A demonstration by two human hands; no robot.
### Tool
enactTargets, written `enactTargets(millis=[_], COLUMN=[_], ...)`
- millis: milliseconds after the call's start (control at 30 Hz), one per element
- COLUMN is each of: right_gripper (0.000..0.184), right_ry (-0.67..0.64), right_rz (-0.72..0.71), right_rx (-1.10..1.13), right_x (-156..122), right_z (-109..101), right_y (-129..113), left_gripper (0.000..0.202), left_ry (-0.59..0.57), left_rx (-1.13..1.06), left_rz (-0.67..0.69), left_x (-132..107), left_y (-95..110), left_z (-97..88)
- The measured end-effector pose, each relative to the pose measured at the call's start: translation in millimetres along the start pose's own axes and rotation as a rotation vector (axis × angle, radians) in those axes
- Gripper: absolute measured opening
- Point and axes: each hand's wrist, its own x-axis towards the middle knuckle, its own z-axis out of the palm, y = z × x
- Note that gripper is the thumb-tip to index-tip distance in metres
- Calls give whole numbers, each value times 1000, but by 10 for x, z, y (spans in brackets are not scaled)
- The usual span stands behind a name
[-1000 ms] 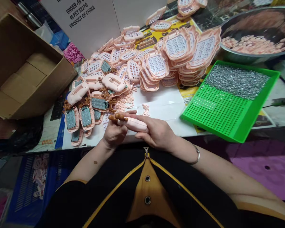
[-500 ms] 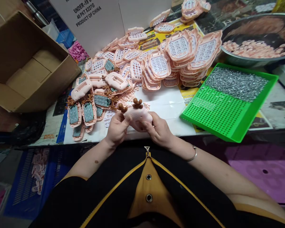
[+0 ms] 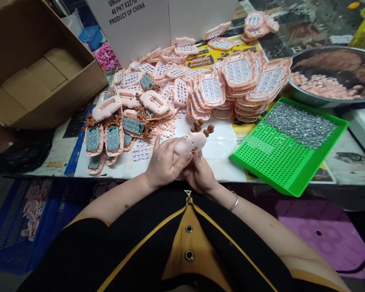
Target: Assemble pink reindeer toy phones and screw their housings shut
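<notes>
Far left of the green tray (image 3: 280,156): one open cardboard box (image 3: 33,69), inner flaps showing. Behind tray: one metal bowl (image 3: 331,48) holding small pink parts (image 3: 319,86). One tray, near corner overhanging the table (image 3: 219,152) edge, heap of silver screws (image 3: 298,123) in its far half. Left of tray: pink keypad shells (image 3: 240,77) in leaning stacks plus a loose pile, too many to count. Just left of tray's near-left corner: one pink toy shell (image 3: 190,142), rounded body, two brown antlers (image 3: 202,127) at top end, held above table. Left hand (image 3: 164,162) fingers wrapped on its body; right hand (image 3: 199,175) fingers grip it from beneath.
</notes>
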Motion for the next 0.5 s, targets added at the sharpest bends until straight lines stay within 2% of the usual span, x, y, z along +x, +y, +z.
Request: enactTargets(millis=[67,133,233,300,400,467,500], right_gripper=[54,57,60,61,66,65,63], right_ry=[4,19,43,8,-104,-190,-232], right_rz=[30,37,32,43,51,18,6], right_rx=[23,20,-65,-208,-479,-614,-651], right_x=[-3,17,86,136,162,142,125], right_z=[19,28,30,33,52,76,89], right_y=[-1,-9,-83,-174,-300,-327,-319], left_gripper=[45,39,45,56,52,42,37], left_ry=[31,4,-119,-143,41,167,188], left_rx=[60,-17,-387,-702,-1067,-1193,-1229], left_rz=[32,-25,-304,-508,-671,-707,-723], left_x=[12,53,155,230,318,345,347], left_y=[32,54,23,-20,-38,3,34], left_z=[10,0,-26,-40,-57,-65,-67])
